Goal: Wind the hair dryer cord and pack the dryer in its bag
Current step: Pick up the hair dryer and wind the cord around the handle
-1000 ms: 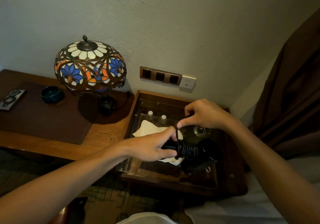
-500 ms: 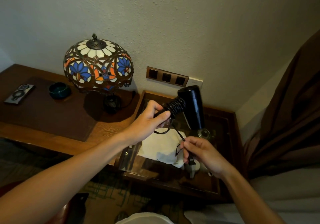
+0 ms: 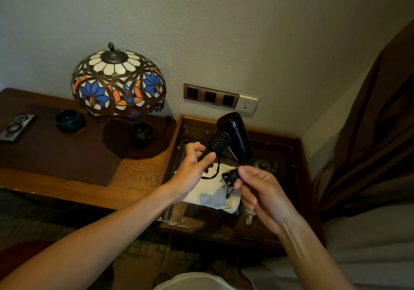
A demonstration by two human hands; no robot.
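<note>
**Dryer held up, plug pinched**

Centre of the frame: left hand [image 3: 194,169] clenched round the lower end of the black hair dryer [image 3: 235,137] handle, lifting it clear above the glass-topped side table [image 3: 289,177]. Barrel pointing up and away, toward the wall sockets [image 3: 210,96]. Cord [image 3: 218,143] wound in tight turns around the handle just above the left thumb, with a short loose loop hanging down from the coils toward centre right.

Just right of centre: right hand [image 3: 261,190] grasping the black plug [image 3: 229,177] between thumb and fingertips, prongs pointing left and down. A thin black string dangling beneath the plug; its attachment not clear.

Below both hands: pale cloth bag [image 3: 212,196] lying flat and crumpled on the glass, touching neither hand nor dryer.

Left half of the frame: stained-glass lamp [image 3: 118,85] standing on a wooden desk [image 3: 139,173], a dark mat [image 3: 56,153] spread in front of it, a small teal bowl [image 3: 70,120] on the mat, and a flat dark object at the far left edge, too dim to identify. Right edge: brown curtain [image 3: 376,137] hanging down.
</note>
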